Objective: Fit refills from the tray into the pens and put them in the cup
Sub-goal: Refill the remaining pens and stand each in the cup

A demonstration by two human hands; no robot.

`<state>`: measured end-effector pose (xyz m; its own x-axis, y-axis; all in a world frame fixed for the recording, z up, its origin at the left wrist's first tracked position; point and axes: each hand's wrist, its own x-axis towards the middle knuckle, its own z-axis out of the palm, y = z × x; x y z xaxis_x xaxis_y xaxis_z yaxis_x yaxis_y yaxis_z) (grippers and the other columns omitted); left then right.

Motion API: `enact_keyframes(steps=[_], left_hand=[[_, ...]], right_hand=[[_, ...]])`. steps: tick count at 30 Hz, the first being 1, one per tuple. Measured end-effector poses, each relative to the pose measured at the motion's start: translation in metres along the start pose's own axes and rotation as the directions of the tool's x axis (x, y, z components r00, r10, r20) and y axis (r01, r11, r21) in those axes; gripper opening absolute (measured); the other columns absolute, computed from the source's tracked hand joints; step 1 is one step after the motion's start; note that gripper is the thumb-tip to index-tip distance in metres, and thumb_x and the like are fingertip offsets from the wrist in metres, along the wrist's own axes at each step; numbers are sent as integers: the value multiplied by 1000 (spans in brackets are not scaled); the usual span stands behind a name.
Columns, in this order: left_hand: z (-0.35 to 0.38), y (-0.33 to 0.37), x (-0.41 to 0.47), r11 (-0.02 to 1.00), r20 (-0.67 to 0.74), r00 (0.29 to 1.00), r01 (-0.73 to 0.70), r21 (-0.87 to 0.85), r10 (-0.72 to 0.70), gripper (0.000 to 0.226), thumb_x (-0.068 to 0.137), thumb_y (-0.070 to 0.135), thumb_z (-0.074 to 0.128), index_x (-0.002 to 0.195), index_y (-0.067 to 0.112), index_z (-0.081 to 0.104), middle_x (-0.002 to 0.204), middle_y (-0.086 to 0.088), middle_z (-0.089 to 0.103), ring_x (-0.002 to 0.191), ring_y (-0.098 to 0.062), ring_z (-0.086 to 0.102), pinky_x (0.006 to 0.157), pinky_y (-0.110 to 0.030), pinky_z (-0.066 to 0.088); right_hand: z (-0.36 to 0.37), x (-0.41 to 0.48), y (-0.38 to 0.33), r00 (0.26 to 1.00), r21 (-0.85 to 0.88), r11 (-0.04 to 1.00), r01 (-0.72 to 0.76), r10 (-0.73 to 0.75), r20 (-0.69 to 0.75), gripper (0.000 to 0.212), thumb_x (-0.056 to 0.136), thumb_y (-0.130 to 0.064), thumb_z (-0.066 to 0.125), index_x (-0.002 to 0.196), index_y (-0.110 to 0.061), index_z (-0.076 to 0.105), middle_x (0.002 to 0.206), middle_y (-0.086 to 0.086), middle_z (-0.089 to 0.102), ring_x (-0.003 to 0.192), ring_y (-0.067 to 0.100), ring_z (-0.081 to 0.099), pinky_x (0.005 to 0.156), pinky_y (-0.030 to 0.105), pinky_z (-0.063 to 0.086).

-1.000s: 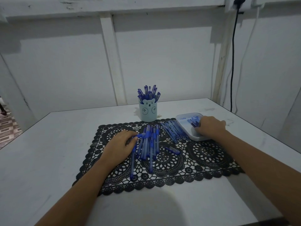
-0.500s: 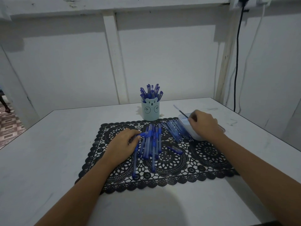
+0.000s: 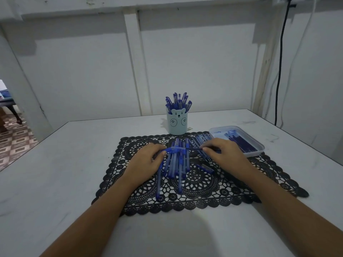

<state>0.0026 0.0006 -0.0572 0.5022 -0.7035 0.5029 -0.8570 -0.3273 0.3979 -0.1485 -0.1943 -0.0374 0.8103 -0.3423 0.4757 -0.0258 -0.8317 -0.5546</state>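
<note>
1. Refill point(image 3: 194, 148): thin and dark, it is lying level between the two hands, its tip meeting the pen's end (how far in, I cannot tell).
2. The right hand point(image 3: 228, 158) is pinching the refill's rear end between thumb and fingertips.
3. The left hand point(image 3: 146, 162) is gripping a blue pen point(image 3: 173, 150), fingers curled round it, holding it sideways.
4. A pile of pens point(image 3: 176, 167) is lying directly under both grips on a black lace mat point(image 3: 204, 191).
5. The tray point(image 3: 254, 154) is sitting just beyond the right hand, holding spare refills point(image 3: 241, 143).
6. The cup point(image 3: 177, 125) is standing upright past both grips on the white table point(image 3: 55, 173), packed with pens.
</note>
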Motion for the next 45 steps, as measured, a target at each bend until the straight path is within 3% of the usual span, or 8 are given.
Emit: enact_keyframes(steps=[6, 19, 22, 25, 29, 35, 40, 45], left_hand=[[0, -1, 0, 1000, -26, 1000, -1, -14, 0, 22, 94, 28, 46, 107, 19, 61, 91, 5, 62, 83, -7, 54, 76, -25, 45], [-1, 0, 1, 998, -29, 999, 22, -59, -24, 20, 93, 23, 49, 108, 18, 62, 93, 6, 63, 84, -5, 54, 74, -18, 43], [-2, 1, 1, 998, -30, 1000, -3, -70, 0, 20, 93, 24, 49, 107, 18, 62, 92, 4, 63, 83, -6, 55, 73, -20, 44], [-6, 0, 0, 997, -20, 997, -76, 13, 76, 33, 90, 37, 41, 107, 18, 62, 90, 4, 61, 84, -8, 54, 75, -26, 46], [-10, 3, -1, 975, 9, 983, -185, 122, 185, 42, 88, 42, 33, 104, 18, 64, 89, 6, 59, 84, -7, 50, 75, -23, 43], [2, 27, -2, 948, 94, 953, -297, 112, 287, 38, 89, 41, 35, 105, 20, 63, 84, 10, 53, 81, -5, 46, 73, -18, 38], [1, 29, -2, 964, 59, 964, -262, 44, 259, 36, 90, 40, 38, 105, 19, 63, 85, 14, 51, 80, -2, 46, 74, -22, 42], [1, 27, -1, 975, 47, 974, -221, 11, 220, 34, 90, 40, 40, 105, 20, 63, 83, 15, 51, 79, 2, 46, 74, -21, 41]], right_hand=[[-1, -2, -2, 999, 53, 998, -22, 24, -24, 14, 88, -16, 58, 96, -20, 69, 86, -12, 61, 78, -2, 54, 67, 1, 37], [-2, -4, -5, 998, 102, 994, -37, 32, 46, 13, 88, -17, 59, 94, -23, 68, 86, -15, 62, 80, -9, 53, 67, -4, 34], [-3, -4, -5, 997, 70, 997, -43, 39, 66, 14, 89, -18, 58, 97, -21, 70, 88, -12, 64, 81, -2, 55, 69, 2, 38], [-6, -5, -4, 995, 49, 997, -54, 50, 89, 15, 88, -18, 58, 97, -21, 70, 93, -8, 66, 89, 11, 59, 80, 22, 46], [-8, -7, -3, 994, 10, 999, -40, 39, 105, 14, 87, -23, 60, 95, -26, 71, 87, -17, 63, 86, 7, 58, 83, 34, 47], [11, -12, -21, 991, 22, 999, 35, -38, 132, 13, 86, -30, 61, 95, -30, 70, 77, -29, 57, 80, 0, 53, 86, 41, 45], [12, -13, -26, 997, 155, 986, -56, 49, 52, 13, 87, -38, 54, 93, -28, 59, 84, -9, 65, 79, 5, 59, 76, 27, 49], [8, -13, -20, 992, 88, 990, -111, 106, 65, 10, 91, -28, 54, 84, -22, 57, 72, -12, 55, 64, -2, 48, 56, 8, 37]])
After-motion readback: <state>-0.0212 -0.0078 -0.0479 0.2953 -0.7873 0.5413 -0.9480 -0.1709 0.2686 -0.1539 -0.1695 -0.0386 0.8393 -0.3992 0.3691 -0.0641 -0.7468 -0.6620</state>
